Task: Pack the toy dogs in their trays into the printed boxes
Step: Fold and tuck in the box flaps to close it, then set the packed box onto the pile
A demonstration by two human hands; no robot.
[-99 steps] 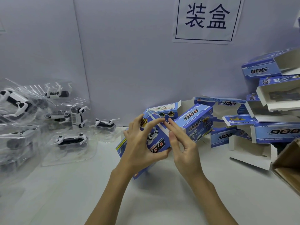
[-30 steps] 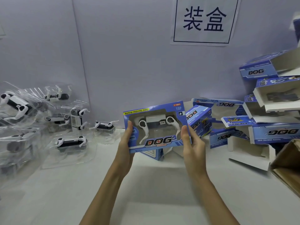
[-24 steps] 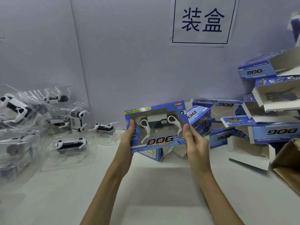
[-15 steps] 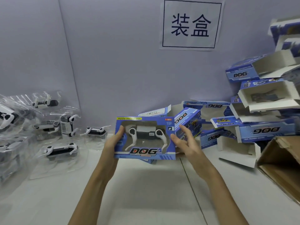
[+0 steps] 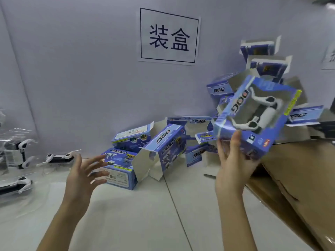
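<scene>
While the right hand [image 5: 233, 165] holds the packed box [image 5: 253, 115] tilted above the brown carton [image 5: 299, 178] at right, the left hand [image 5: 81, 176] hangs spread wide, holding nothing, near the empty boxes [image 5: 145, 151] on the surface [image 5: 136, 214].

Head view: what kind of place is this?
Likely a toy packing station. A wall sign reads 装盒; printed DOG boxes pile by the wall; toy dogs in clear trays wait at left; the right hand holds a filled box above a cardboard carton.
</scene>
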